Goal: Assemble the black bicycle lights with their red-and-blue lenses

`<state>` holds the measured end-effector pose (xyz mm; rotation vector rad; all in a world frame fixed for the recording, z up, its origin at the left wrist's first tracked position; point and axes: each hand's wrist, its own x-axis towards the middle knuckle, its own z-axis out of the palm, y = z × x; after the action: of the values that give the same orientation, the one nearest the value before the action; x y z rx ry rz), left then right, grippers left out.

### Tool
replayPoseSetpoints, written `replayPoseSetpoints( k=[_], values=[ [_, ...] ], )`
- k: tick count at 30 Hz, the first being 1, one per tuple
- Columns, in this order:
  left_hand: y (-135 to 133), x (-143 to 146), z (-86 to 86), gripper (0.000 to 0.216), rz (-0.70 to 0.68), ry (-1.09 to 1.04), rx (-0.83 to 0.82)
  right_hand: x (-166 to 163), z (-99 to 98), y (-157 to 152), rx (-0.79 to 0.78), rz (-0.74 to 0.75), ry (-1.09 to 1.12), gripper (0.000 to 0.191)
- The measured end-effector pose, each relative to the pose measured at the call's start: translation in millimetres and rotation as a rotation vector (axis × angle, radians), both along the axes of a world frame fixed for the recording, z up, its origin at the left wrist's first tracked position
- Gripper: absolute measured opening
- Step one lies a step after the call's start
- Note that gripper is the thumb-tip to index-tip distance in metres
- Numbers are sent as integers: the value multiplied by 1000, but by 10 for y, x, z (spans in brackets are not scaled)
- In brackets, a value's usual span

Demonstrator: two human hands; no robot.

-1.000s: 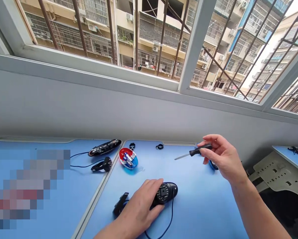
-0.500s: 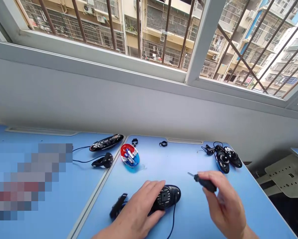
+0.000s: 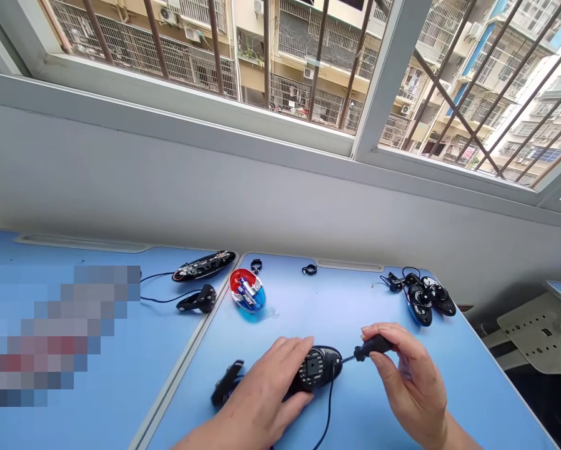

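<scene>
My left hand [image 3: 262, 394] lies over the rear of a black computer mouse [image 3: 315, 367] turned underside up on the blue table [image 3: 355, 306], fingers curled on it. In my right hand [image 3: 409, 381] I pinch a small black-handled screwdriver [image 3: 373, 345]. Its thin tip points left and touches the front end of the mouse. The mouse's black cable [image 3: 328, 412] runs toward me. A loose black mouse shell piece [image 3: 227, 382] sits just left of my left hand.
A red and blue opened mouse [image 3: 247, 290] with batteries lies farther back. Black mouse parts [image 3: 204, 265] with a cable rest on the left table. Two more black mouse pieces [image 3: 425, 297] sit at the back right. Two small black rings [image 3: 309, 269] lie near the wall.
My right hand brought the screwdriver down from the back right toward me. The tip now meets the front of the black mouse. My left hand stayed on the mouse.
</scene>
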<state>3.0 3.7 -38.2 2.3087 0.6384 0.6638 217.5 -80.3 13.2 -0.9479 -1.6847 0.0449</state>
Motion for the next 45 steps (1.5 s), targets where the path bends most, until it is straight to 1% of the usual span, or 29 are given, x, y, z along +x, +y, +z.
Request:
replayPoseSetpoints(
  k=[8,17,20,24,31,33,40,45],
  values=[
    [-5,-2,57,64,-17,7,-7,3,-19,9,-1,-39,-12,39],
    [-23,-11,3,66,4,10,15,-35,2,39,23,-93,-62,37],
    [-32,-7,16,61,2,14,2,-33,-3,40,34,-104,-73,38],
    [-33,4,34,57,0,20,-20,-36,30,28,54,-98,-113,40],
    [-17,-4,-37,64,8,12,-6,-52,98,37,92,-100,-190,40],
    [-14,-6,-37,66,3,11,-7,-52,97,39,91,-98,-184,41],
    [-18,-1,8,60,-1,21,-31,-55,84,31,92,-77,-154,43],
    [-18,-6,-24,61,11,17,-21,-51,89,26,87,-83,-156,42]
  ],
)
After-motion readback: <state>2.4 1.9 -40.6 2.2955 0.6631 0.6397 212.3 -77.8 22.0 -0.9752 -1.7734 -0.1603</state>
